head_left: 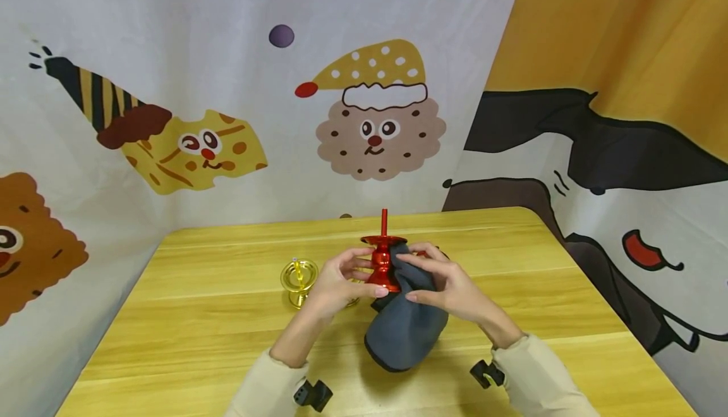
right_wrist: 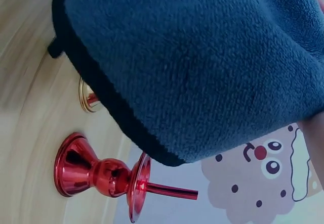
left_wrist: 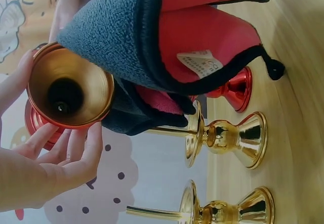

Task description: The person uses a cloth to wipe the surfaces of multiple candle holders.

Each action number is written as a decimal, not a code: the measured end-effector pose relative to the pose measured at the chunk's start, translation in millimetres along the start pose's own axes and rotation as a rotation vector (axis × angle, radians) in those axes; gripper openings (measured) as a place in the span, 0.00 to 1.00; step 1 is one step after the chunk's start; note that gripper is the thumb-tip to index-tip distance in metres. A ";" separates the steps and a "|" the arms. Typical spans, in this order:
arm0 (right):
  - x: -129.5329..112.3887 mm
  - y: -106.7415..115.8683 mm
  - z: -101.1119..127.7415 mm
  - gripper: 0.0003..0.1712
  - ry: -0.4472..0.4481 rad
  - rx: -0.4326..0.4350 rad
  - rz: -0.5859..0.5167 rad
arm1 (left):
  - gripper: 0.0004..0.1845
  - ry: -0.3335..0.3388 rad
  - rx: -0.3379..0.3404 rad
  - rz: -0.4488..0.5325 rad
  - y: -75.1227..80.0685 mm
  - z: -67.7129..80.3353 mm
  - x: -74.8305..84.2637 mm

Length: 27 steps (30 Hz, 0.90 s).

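Note:
A shiny red candlestick (head_left: 382,258) is held upright above the table by my left hand (head_left: 332,285), fingers and thumb around its lower body. Its hollow, gold-coloured base (left_wrist: 95,90) faces the left wrist camera. My right hand (head_left: 453,283) pinches a blue-grey towelling cloth (head_left: 411,335) against the candlestick's right side. The cloth hangs down in folds, showing a pink underside (left_wrist: 202,42), black edging and a white label (left_wrist: 200,63). In the right wrist view the cloth hides most of the right hand.
Two gold candlesticks, a left one (head_left: 299,276) and one (left_wrist: 235,139) largely hidden behind my left hand in the head view, stand on the wooden table (head_left: 227,341). Another red candlestick (right_wrist: 109,176) stands behind the cloth. A cartoon-printed curtain (head_left: 227,25) hangs beyond the table's far edge.

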State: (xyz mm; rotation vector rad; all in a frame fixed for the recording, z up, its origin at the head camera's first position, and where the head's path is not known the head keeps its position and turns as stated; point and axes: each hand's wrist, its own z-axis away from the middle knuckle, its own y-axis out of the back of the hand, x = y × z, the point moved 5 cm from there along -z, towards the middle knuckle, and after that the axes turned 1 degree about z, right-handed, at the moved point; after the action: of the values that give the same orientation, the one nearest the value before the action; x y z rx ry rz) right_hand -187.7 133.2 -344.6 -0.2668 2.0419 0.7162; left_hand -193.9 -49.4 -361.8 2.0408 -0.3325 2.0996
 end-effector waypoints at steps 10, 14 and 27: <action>3.6 2.3 0.4 0.27 -0.043 0.024 0.139 | 0.34 0.001 -0.015 -0.003 -0.2 -0.5 -2.3; 6.7 4.2 0.3 0.27 -0.084 0.043 0.172 | 0.34 0.000 -0.015 -0.025 -0.3 -0.2 -2.1; 14.1 10.0 0.2 0.23 -0.136 0.154 0.178 | 0.30 0.015 -0.097 0.009 -2.2 -1.4 -3.8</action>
State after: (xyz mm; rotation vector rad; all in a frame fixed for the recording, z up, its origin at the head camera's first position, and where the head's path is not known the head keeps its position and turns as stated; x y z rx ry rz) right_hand -199.8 142.6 -352.6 0.0516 1.9942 0.6615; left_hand -194.5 -46.8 -365.6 1.9717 -0.4336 2.0606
